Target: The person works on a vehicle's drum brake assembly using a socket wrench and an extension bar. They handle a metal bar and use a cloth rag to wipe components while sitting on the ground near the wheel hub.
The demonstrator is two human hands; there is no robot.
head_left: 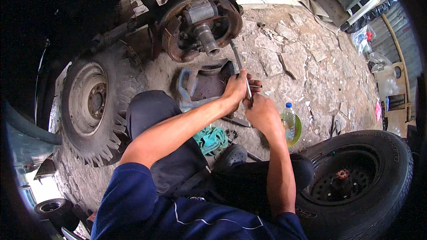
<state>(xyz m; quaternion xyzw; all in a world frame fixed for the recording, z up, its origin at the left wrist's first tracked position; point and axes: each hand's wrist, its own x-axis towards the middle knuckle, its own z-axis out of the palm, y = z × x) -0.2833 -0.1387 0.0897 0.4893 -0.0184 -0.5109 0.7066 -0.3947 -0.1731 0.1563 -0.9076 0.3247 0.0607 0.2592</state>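
Metal rod (236,55), left hand (236,86) and right hand (263,112) both gripping it, tip near brake assembly (202,14)

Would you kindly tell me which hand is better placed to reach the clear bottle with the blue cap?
Probably the right hand: the bottle is just to its right, whereas the left hand lies farther away, higher up the metal bar. The right would first have to release the bar's near end.
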